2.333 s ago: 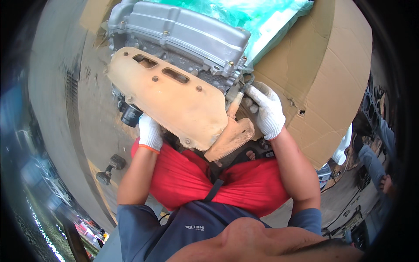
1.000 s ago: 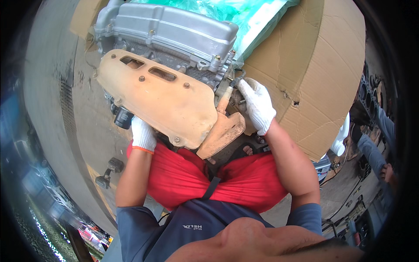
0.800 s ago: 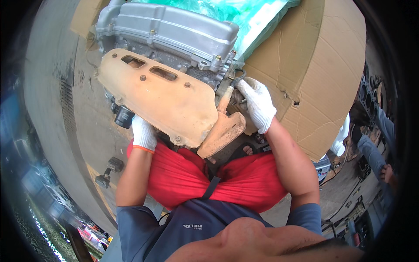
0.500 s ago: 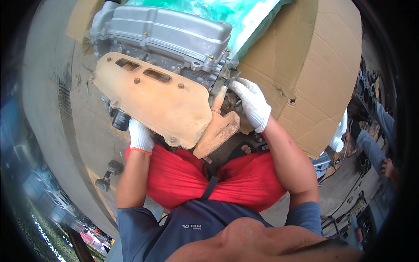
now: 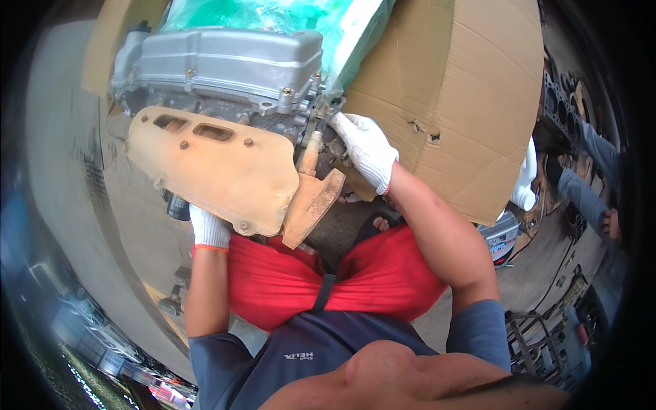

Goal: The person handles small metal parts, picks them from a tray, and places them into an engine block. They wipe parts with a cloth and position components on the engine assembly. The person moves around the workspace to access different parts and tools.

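In front of me stands an engine with a silver valve cover [image 5: 229, 61]. A rust-tan exhaust manifold heat shield [image 5: 215, 167] covers its near side, with a rusty flange [image 5: 316, 205] at the right end. My left hand [image 5: 210, 229], in a white glove, reaches under the shield's lower edge beside a black oil filter [image 5: 178, 207]; its fingers are hidden. My right hand [image 5: 369, 150], also gloved, has its fingers closed at the engine's right end. They pinch a dark cable [image 5: 324, 124] close to a pale rod-like sensor [image 5: 312, 152] above the flange.
Cardboard [image 5: 471, 123] spreads right of the engine, and green plastic wrap [image 5: 273, 15] lies behind it. A white jug [image 5: 525, 184] and a clear-sided container [image 5: 502, 236] stand at the right. Another person's legs [image 5: 584, 188] are at the far right, near an engine block [image 5: 562, 113].
My view has shifted, so the engine appears farther left and slightly lower. Both hands keep nearly the same places on it, the left under the shield, the right at the cable.
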Action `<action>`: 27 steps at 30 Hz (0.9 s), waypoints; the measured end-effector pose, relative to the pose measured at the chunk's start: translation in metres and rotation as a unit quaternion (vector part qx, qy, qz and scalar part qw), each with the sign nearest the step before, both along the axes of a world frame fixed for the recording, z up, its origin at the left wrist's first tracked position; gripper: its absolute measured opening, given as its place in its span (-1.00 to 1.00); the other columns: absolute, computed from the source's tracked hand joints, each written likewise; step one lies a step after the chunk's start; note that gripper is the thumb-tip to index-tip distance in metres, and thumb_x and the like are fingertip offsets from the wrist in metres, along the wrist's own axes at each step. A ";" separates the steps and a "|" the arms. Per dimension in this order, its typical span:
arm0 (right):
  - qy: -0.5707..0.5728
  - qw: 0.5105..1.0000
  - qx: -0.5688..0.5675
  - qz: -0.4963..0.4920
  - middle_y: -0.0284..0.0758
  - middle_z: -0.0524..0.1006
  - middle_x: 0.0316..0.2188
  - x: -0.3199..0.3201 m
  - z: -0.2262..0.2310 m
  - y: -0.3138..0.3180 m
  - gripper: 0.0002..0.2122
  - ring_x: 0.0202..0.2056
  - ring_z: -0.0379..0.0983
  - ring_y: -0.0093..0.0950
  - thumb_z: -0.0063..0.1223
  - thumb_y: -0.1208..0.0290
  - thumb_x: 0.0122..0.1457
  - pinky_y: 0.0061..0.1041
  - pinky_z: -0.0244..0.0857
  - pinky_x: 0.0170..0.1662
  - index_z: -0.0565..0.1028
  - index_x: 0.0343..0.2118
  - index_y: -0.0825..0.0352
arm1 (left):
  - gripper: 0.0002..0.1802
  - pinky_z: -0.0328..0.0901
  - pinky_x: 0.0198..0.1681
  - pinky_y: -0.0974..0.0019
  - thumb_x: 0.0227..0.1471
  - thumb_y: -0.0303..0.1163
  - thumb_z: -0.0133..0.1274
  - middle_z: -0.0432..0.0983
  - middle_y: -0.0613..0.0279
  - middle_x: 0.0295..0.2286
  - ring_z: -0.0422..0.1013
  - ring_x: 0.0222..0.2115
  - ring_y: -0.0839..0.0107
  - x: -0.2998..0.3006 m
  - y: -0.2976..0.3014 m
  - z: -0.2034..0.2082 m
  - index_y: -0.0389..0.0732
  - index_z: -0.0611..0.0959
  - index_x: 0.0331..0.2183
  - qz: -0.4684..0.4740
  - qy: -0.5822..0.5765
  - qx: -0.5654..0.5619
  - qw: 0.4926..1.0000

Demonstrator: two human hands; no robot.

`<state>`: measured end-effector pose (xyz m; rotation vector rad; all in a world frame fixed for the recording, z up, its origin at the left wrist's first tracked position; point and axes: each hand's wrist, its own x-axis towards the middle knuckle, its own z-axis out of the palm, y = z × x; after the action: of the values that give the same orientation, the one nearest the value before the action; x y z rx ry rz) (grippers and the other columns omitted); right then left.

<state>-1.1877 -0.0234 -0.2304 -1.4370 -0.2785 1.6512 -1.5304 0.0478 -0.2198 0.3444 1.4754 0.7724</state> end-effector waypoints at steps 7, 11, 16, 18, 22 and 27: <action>-0.027 0.999 0.021 0.039 -0.40 0.53 -0.46 0.004 -0.004 -0.003 -0.64 -0.43 0.37 -0.62 0.05 0.11 0.35 -0.52 0.27 -0.38 0.60 -0.17 0.39 | -0.34 0.21 0.30 0.03 0.44 0.06 -0.37 0.16 0.08 0.34 0.20 0.28 0.07 -0.008 -0.001 -0.003 -0.13 0.21 0.35 -0.029 -0.001 0.030 0.999; -0.064 0.997 0.039 0.029 -0.36 0.55 -0.45 0.000 -0.011 -0.004 -0.62 -0.39 0.40 -0.59 0.05 0.11 0.34 -0.48 0.30 -0.32 0.60 -0.17 0.42 | -0.35 0.22 0.30 0.01 0.44 0.06 -0.35 0.17 0.06 0.33 0.21 0.27 0.06 -0.011 -0.001 -0.007 -0.14 0.22 0.34 -0.034 0.004 0.034 0.999; -0.063 0.996 0.061 0.031 -0.32 0.58 -0.39 0.001 -0.011 -0.003 -0.60 -0.36 0.41 -0.59 0.05 0.10 0.35 -0.48 0.30 -0.31 0.59 -0.15 0.45 | -0.34 0.27 0.27 0.01 0.44 0.07 -0.33 0.22 0.05 0.30 0.26 0.23 0.05 -0.009 -0.001 -0.002 -0.16 0.24 0.33 -0.047 0.024 0.041 0.998; -0.038 0.998 -0.007 0.049 -0.32 0.59 -0.36 0.003 0.001 -0.001 -0.62 -0.34 0.41 -0.61 0.06 0.12 0.34 -0.50 0.31 -0.30 0.59 -0.13 0.43 | -0.33 0.28 0.26 0.00 0.43 0.08 -0.31 0.23 0.05 0.29 0.27 0.23 0.05 -0.014 -0.003 -0.006 -0.16 0.24 0.33 -0.053 0.032 0.049 0.997; 0.069 0.995 0.018 -0.066 -0.36 0.57 -0.26 0.003 -0.006 -0.029 -0.68 -0.36 0.43 -0.63 0.12 0.33 0.26 -0.59 0.36 -0.28 0.54 0.02 0.36 | -0.32 0.30 0.25 -0.01 0.42 0.09 -0.30 0.26 0.03 0.28 0.29 0.22 0.04 -0.010 -0.001 -0.005 -0.17 0.26 0.32 -0.074 0.039 0.046 0.995; 0.131 0.981 0.003 -0.141 -0.31 0.54 -0.18 -0.011 0.001 -0.063 -0.65 -0.31 0.49 -0.57 -0.03 0.53 0.32 -0.58 0.46 -0.24 0.41 0.15 0.42 | -0.46 0.39 0.16 0.09 0.42 -0.15 -0.18 0.43 0.08 0.15 0.41 0.10 0.13 -0.071 0.014 -0.041 -0.20 0.33 0.28 -0.087 -0.100 0.093 0.987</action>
<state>-1.1989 -0.0863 -0.2290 -1.1768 0.0667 1.5794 -1.6014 0.0621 -0.2604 0.5144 1.1716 0.7810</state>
